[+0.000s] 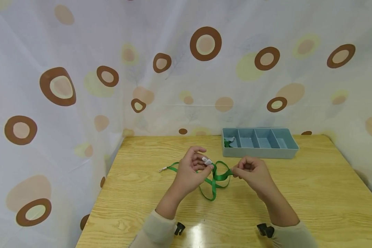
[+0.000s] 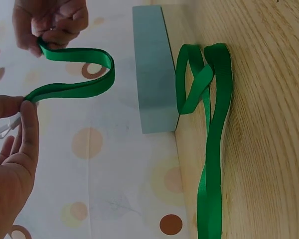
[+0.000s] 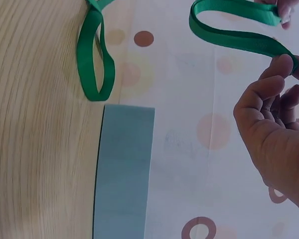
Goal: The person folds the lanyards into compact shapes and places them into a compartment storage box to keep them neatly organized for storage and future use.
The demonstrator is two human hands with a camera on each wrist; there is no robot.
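Observation:
My left hand (image 1: 190, 172) pinches a green lanyard (image 2: 79, 90) between thumb and fingertips, just beside its white plastic clip (image 1: 207, 161). Opposite it, my right hand (image 1: 256, 174) pinches the same strap between thumb and forefinger. Between the two hands the strap sags in a U-shaped loop, clear of the table in both wrist views. More green strap (image 2: 217, 149) lies looped on the tabletop below. At the left a small hook (image 1: 162, 169) ends a length of green strap running behind my left hand. Whether all the strap is one piece, I cannot tell.
A blue-grey divided box (image 1: 260, 153) stands at the back right of the wooden table (image 1: 136, 206). Its leftmost compartment holds something green and white (image 1: 228, 142). A spotted curtain (image 1: 173, 82) hangs behind the table and along its sides.

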